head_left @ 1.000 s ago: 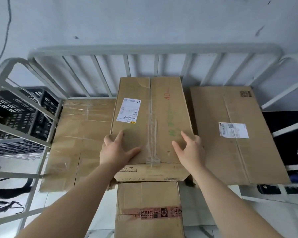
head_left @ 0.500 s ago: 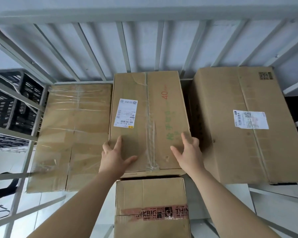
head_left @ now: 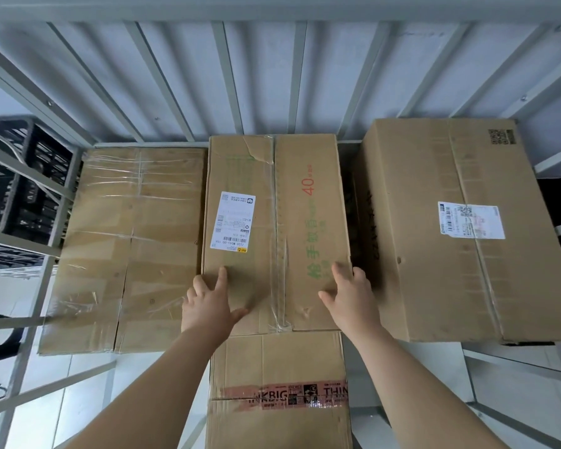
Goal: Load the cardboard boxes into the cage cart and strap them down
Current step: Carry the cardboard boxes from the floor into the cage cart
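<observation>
Left hand [head_left: 208, 306]: lies flat on the top of the middle box [head_left: 272, 228] at its near left corner. The fingers are straight and spread, the thumb points to the tape seam, and nothing is grasped.
Right hand [head_left: 350, 296]: lies flat on the same top at the near right corner, fingers straight and released. The outer fingers lie at the box's right edge; whether they hook over it cannot be told.
Middle box, place: inside the cage cart [head_left: 298, 76], far end against the back bars, between the left box [head_left: 130, 247] and the right box [head_left: 450, 238]. Its near end lies over the front box [head_left: 279, 358].
Middle box, writing: "40" in red beside a line of green Chinese characters. On the left flap is a white shipping label [head_left: 232, 222] with a barcode, its print too small to read.
Front box, writing: pink tape [head_left: 285, 395] across it shows "NKBIG" and "THIN".
Left box: lower than the middle one and wrapped in clear tape.
Right box: stands taller and carries a white label [head_left: 470, 220] and a printed QR square [head_left: 502, 140]. The black handwriting on its side is unreadable.
Outside the cart: black crates [head_left: 13, 183] behind the left bars.
</observation>
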{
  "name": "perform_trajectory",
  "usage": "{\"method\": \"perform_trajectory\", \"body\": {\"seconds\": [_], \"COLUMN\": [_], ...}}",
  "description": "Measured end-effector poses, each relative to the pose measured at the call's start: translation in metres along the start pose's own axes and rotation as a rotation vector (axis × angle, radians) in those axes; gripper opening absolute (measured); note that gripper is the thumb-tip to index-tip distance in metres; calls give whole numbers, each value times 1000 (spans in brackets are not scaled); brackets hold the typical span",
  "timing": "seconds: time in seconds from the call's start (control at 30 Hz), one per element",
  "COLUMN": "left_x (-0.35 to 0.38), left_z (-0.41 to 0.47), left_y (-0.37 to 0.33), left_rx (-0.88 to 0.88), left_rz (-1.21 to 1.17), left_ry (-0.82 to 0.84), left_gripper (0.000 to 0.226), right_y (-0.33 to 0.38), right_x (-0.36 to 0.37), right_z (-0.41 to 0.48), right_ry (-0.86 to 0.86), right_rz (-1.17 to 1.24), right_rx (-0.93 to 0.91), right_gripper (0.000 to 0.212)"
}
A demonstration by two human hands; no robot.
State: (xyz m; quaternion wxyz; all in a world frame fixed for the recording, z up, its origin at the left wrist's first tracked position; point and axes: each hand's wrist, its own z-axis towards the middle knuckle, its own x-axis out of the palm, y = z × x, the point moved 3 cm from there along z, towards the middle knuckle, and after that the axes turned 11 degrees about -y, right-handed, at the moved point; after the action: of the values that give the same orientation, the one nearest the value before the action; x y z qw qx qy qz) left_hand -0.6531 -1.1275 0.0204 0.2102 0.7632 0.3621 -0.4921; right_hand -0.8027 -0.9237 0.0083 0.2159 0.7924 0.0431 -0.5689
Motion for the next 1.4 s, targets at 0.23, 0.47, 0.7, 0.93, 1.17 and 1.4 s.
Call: {"method": "perform_trajectory", "body": {"seconds": [0.23, 0.47, 0.7, 0.93, 1.17, 1.4], "left_x": [-61, -153, -219, -243, -235, -197], "left_z": [-33, -111, -196, -287, -393, -516], "left_y": [-20, -60, -99, -129, -149, -182], "left_rx": [203, 374, 565, 871, 1247, 1595], "left_rz": [31, -53, -127, -87, -45, 2], "left_ry": [-235, -428, -512, -474, -417, -314], "left_gripper": [45, 36, 40, 47, 51, 49], "right_y": [22, 30, 6, -27, -64, -99], "right_x": [-62, -175, -271, -315, -311, -292], "right_z": [-23, -71, -153, -278, -427, -581], "right_ry": [-158, -380, -549, -688, -817, -974], "right_rz": [-3, -5, 11, -4, -54, -155], "right_rx": [-235, -322, -286, -68, 251, 590], "right_gripper": [50, 31, 34, 37, 38, 28]}}
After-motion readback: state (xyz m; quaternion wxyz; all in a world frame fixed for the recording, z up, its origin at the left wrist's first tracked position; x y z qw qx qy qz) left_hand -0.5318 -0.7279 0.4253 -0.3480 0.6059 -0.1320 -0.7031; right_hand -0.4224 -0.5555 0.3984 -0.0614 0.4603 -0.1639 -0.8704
